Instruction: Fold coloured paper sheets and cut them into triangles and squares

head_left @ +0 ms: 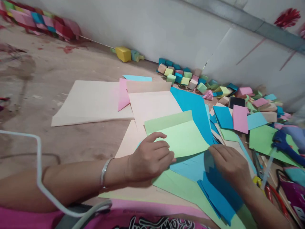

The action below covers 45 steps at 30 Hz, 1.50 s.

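Observation:
A folded light green paper sheet (pixel 178 135) lies on a stack of blue sheets (pixel 209 184) and more green paper. My left hand (pixel 149 157), a silver bangle on its wrist, rests on the sheet's near left corner, its fingers curled round the edge. On the sheet's right corner sits my right hand (pixel 230 163), fingers together and bent down onto the paper edge and the blue stack. Cream sheets (pixel 152 105) and a pink sheet (pixel 122 95) lie just beyond.
A large cream sheet (pixel 90 101) lies to the left on the brown floor. Several small coloured paper cubes (pixel 183 78) line the white wall. Loose coloured squares (pixel 240 117), a blue glue gun (pixel 286 144) and scissors (pixel 274 194) lie at right. A white cable (pixel 39 165) crosses the lower left.

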Available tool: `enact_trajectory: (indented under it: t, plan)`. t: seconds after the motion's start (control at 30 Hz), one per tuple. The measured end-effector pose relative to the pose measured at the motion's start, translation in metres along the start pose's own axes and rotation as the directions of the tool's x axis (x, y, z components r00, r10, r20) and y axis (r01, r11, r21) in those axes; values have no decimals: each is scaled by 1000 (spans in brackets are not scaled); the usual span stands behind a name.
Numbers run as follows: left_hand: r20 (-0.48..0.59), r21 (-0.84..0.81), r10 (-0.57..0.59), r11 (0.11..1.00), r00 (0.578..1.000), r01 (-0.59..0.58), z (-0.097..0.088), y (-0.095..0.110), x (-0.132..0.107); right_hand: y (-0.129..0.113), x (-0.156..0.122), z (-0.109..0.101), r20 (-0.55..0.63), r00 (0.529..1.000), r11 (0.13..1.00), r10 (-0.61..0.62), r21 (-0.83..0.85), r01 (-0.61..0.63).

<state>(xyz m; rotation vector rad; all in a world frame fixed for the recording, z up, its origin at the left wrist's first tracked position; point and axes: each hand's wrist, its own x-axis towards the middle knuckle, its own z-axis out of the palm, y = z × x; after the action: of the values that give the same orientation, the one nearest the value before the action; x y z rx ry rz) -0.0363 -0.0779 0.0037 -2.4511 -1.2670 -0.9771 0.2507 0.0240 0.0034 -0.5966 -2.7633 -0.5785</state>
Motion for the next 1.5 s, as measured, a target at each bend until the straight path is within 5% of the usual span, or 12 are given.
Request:
enact_trajectory:
  t: [0.23, 0.47, 0.6, 0.73, 0.93, 1.13, 1.37, 1.5]
  plan:
    - [-50, -15, 19, 1000, 999, -20, 2, 3, 0, -17, 25, -5, -116, 984, 954, -132, 254, 158]
    - [-31, -17, 1, 1000, 1000, -1, 3, 4, -3, 28, -1, -2, 46, 999, 998, 10, -66, -7]
    - [-12, -17, -10, 1000, 1000, 10, 8, 4, -1, -20, 30, -19, -36, 999, 964, -39, 262, 47]
    - [20, -53, -14, 998, 1000, 15, 9, 2, -1, -55, 56, -8, -115, 993, 867, 36, 497, 26]
    - [294, -7, -141, 989, 945, 149, 5, -6, -11, -27, 40, 11, 34, 997, 698, 69, 712, -72]
    - [348, 16, -159, 986, 924, 164, 8, -10, -17, -18, 38, 11, 161, 984, 615, 71, 770, -170]
    - [351, 11, -163, 985, 922, 170, 9, -18, -15, -25, 34, 27, 96, 953, 806, 288, 513, -296]
    - [317, -26, -161, 984, 935, 178, 14, -22, -17, -33, 33, 32, 101, 920, 839, 378, 383, -386]
